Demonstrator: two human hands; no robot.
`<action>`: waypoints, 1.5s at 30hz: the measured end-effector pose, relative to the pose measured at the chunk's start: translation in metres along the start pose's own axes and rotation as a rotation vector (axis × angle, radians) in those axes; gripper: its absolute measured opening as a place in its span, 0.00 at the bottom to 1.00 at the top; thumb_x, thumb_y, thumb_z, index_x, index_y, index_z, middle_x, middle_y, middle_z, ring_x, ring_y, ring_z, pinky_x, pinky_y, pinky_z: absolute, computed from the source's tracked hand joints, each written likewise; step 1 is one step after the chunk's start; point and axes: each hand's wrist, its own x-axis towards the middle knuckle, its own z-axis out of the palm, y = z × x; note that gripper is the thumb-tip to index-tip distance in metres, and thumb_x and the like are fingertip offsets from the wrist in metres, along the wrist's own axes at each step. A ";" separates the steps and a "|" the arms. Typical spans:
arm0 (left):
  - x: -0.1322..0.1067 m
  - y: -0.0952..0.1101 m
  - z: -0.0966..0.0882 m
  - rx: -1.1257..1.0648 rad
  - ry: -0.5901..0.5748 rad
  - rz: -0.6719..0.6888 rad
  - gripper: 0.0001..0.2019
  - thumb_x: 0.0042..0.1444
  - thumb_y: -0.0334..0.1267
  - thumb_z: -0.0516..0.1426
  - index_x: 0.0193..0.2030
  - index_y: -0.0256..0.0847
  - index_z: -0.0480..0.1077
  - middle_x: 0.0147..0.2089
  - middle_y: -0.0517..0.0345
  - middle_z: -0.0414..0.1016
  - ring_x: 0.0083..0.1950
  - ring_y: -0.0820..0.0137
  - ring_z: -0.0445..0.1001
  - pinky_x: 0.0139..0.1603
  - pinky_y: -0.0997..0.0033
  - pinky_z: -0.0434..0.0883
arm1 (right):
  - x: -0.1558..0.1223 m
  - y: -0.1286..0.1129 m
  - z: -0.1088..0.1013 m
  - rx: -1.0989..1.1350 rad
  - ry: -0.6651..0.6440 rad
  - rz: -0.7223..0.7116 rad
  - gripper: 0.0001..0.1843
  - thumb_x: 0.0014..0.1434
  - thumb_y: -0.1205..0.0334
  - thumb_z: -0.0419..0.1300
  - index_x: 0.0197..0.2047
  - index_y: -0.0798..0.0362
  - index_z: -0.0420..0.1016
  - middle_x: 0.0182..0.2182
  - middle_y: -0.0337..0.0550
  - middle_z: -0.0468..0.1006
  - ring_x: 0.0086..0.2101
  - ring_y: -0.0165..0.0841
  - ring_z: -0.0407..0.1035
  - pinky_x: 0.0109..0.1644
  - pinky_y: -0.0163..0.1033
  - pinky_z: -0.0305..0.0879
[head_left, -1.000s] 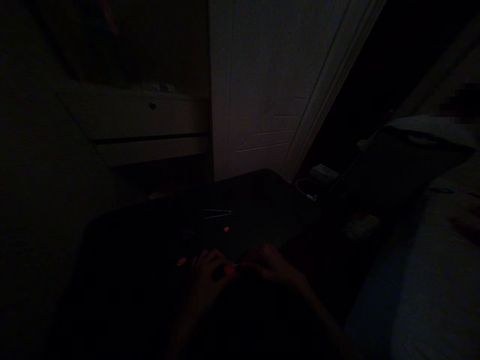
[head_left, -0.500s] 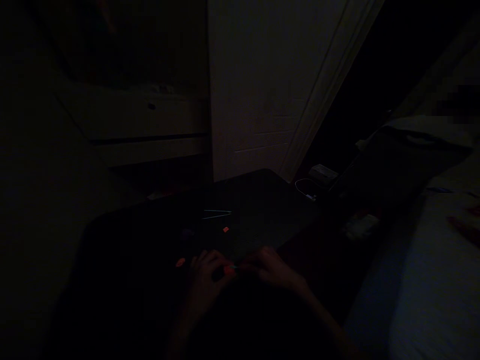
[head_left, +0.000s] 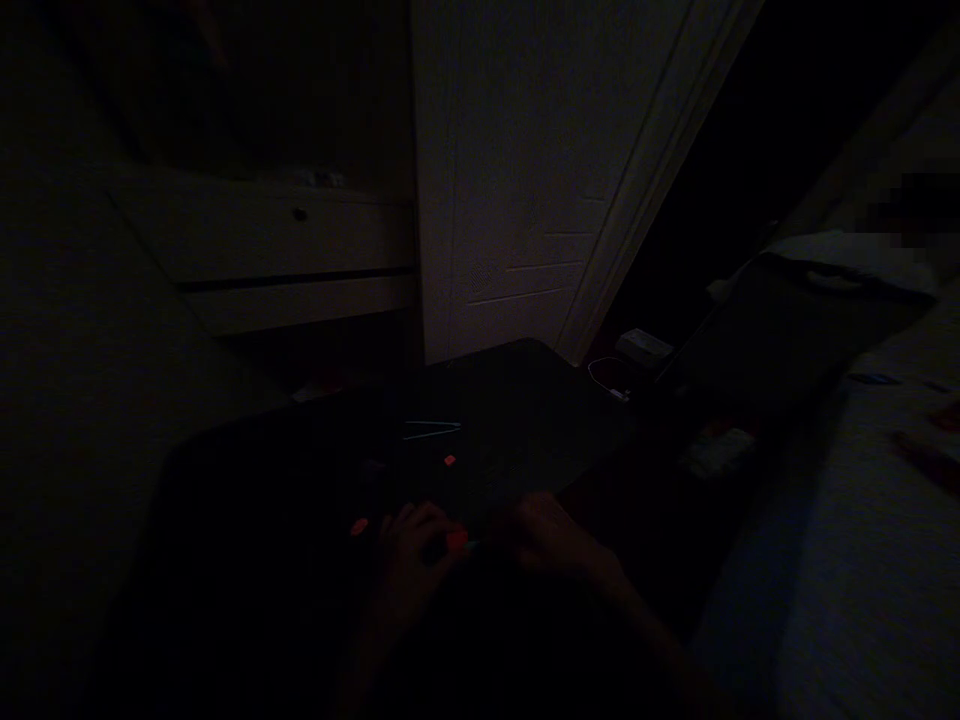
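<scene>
The scene is very dark. My left hand [head_left: 414,560] and my right hand [head_left: 551,540] meet over a dark table [head_left: 262,480], fingers curled. Between their fingertips sits a small orange-red piece [head_left: 457,540], pinched by the left hand, with a thin pale tip pointing toward the right hand. Whether the right hand touches the piece is unclear. Two more orange-red pieces lie on the table: one [head_left: 359,527] just left of my left hand, another [head_left: 449,460] farther back. Thin metal tweezers [head_left: 433,430] lie beyond them.
A white door [head_left: 525,180] stands behind the table, with a drawer unit [head_left: 285,250] to its left. A white cable and small box [head_left: 637,350] lie on the floor at right. A bed [head_left: 847,520] with a dark cover fills the right side.
The hands stay together over the small piece with only slight shifts. The view has drifted a little.
</scene>
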 end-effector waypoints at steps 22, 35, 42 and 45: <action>-0.002 0.000 -0.002 0.022 0.018 0.018 0.06 0.57 0.40 0.69 0.41 0.56 0.85 0.45 0.61 0.85 0.49 0.58 0.79 0.53 0.54 0.69 | 0.000 0.019 0.013 0.190 0.071 -0.131 0.13 0.74 0.61 0.59 0.47 0.50 0.87 0.39 0.43 0.86 0.37 0.34 0.78 0.42 0.34 0.64; -0.002 -0.004 -0.002 -0.010 0.007 0.035 0.06 0.59 0.43 0.68 0.43 0.57 0.85 0.46 0.59 0.84 0.49 0.58 0.79 0.53 0.53 0.69 | -0.001 0.023 0.018 0.186 0.076 -0.134 0.14 0.75 0.59 0.58 0.50 0.49 0.87 0.39 0.44 0.86 0.38 0.34 0.78 0.42 0.34 0.65; -0.001 -0.003 -0.002 -0.013 -0.001 0.014 0.06 0.58 0.42 0.69 0.42 0.58 0.86 0.45 0.60 0.85 0.51 0.56 0.79 0.54 0.51 0.68 | 0.001 0.016 0.020 0.159 0.085 -0.140 0.13 0.74 0.61 0.59 0.50 0.48 0.87 0.39 0.43 0.86 0.37 0.33 0.78 0.42 0.34 0.65; -0.001 -0.002 -0.003 -0.003 -0.007 0.021 0.06 0.57 0.42 0.70 0.42 0.58 0.86 0.46 0.60 0.85 0.50 0.57 0.79 0.52 0.53 0.69 | 0.002 0.016 0.021 0.170 0.091 -0.135 0.13 0.74 0.61 0.59 0.50 0.49 0.87 0.39 0.43 0.86 0.36 0.33 0.77 0.41 0.34 0.64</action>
